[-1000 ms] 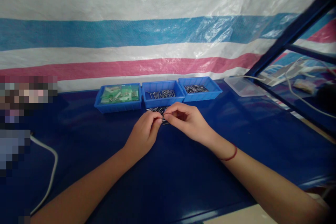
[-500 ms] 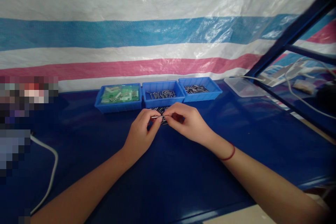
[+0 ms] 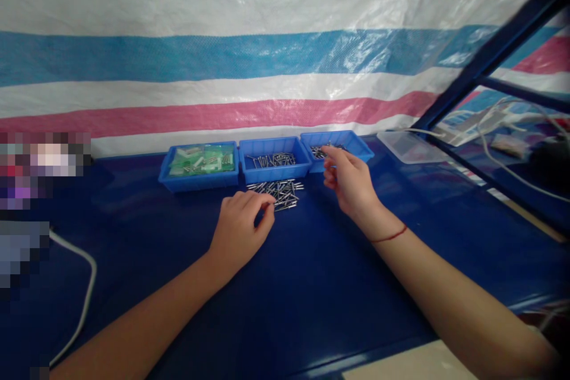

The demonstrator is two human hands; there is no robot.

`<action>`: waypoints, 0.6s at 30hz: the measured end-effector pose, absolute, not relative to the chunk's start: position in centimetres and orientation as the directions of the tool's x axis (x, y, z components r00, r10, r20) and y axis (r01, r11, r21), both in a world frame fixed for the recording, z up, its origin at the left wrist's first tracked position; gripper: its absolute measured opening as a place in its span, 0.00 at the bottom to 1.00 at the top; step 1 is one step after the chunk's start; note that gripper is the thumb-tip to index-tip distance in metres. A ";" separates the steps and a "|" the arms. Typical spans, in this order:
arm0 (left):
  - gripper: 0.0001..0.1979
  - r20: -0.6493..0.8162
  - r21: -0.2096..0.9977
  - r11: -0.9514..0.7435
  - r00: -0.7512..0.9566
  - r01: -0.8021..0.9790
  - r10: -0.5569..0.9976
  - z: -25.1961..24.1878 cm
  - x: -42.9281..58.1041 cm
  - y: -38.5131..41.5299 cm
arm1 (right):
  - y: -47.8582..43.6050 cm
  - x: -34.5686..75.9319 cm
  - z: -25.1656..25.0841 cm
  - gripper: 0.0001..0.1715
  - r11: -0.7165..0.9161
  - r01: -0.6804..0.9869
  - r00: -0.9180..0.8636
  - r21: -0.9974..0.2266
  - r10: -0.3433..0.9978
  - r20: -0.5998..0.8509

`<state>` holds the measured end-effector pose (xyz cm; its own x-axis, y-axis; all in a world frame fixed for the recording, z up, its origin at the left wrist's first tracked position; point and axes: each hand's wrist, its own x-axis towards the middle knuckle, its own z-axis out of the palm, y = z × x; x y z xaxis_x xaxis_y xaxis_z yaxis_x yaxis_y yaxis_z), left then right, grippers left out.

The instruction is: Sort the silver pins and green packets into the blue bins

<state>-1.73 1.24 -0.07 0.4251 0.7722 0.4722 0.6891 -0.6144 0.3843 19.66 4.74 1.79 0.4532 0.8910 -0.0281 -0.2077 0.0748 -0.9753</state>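
At the left edge of a loose pile of thin metal pins (image 3: 287,193), my left hand (image 3: 240,222) has its thumb and forefinger tips brought together. Whatever lies between those tips is too small to make out. My right hand (image 3: 354,184) is raised at the front of the right blue bin (image 3: 351,157), its forefinger reaching over the rim and the other fingers curled. Anything in its grip is hidden. Inside that bin lie many small metal pins (image 3: 317,151). The middle blue bin (image 3: 276,176) contains longer metal pins (image 3: 271,160).
The left blue bin (image 3: 200,181) holds a green plastic bag (image 3: 191,160) of small parts. A clear plastic lid (image 3: 412,147) lies right of the bins. White cables (image 3: 91,285) run along the blue table (image 3: 276,314), and a striped sheet (image 3: 222,56) hangs behind.
My hands, together over the pile at a metal pin, have come apart. The right has moved right and up to the right bin; the left has dropped slightly, by the pile.
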 end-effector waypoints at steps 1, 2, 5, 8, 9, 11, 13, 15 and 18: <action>0.06 0.451 0.349 -0.600 0.432 0.720 0.781 -0.1 -1.7 1.2 | 4.7 19.7 1.9 0.13 0.063 -0.224 0.449 -0.973 0.892 -0.046; 0.06 0.432 0.312 -0.586 0.437 0.748 0.789 -0.1 -1.7 1.1 | 4.6 19.6 2.1 0.12 0.056 -0.236 0.441 -0.970 0.896 -0.056; 0.06 0.399 0.218 -0.560 0.450 0.800 0.799 -0.1 -1.6 1.0 | 3.9 18.8 2.4 0.10 0.034 -0.252 0.370 -0.967 0.927 -0.064; 0.07 0.382 0.170 -0.558 0.468 0.812 0.797 -0.2 -1.7 1.1 | 3.2 17.9 2.4 0.09 0.018 -0.239 0.279 -0.971 0.959 -0.051; 0.07 0.377 0.161 -0.559 0.472 0.813 0.797 -0.3 -1.7 1.1 | 3.0 17.7 2.4 0.09 0.017 -0.226 0.252 -0.974 0.967 -0.041; 0.07 0.371 0.149 -0.562 0.481 0.814 0.794 -0.3 -1.8 1.2 | 2.8 17.5 2.4 0.09 0.022 -0.184 0.211 -0.983 0.977 -0.017; 0.07 0.363 0.143 -0.567 0.490 0.811 0.793 -0.4 -1.8 1.3 | 2.7 17.3 2.3 0.09 0.025 -0.120 0.177 -0.992 0.984 0.004; 0.08 0.356 0.154 -0.567 0.489 0.809 0.796 -0.5 -1.8 1.4 | 2.7 17.2 2.1 0.09 0.029 -0.028 0.135 -0.999 0.991 0.025; 0.09 0.348 0.220 -0.559 0.471 0.799 0.810 -0.5 -1.9 1.6 | 2.7 17.2 1.7 0.08 0.086 0.151 0.043 -0.985 0.995 0.094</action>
<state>-1.91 1.56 -0.49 0.4714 0.8104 0.3480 0.7991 -0.5594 0.2201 17.19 2.68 1.73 0.0434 0.9947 0.0936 0.1505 0.0861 -0.9848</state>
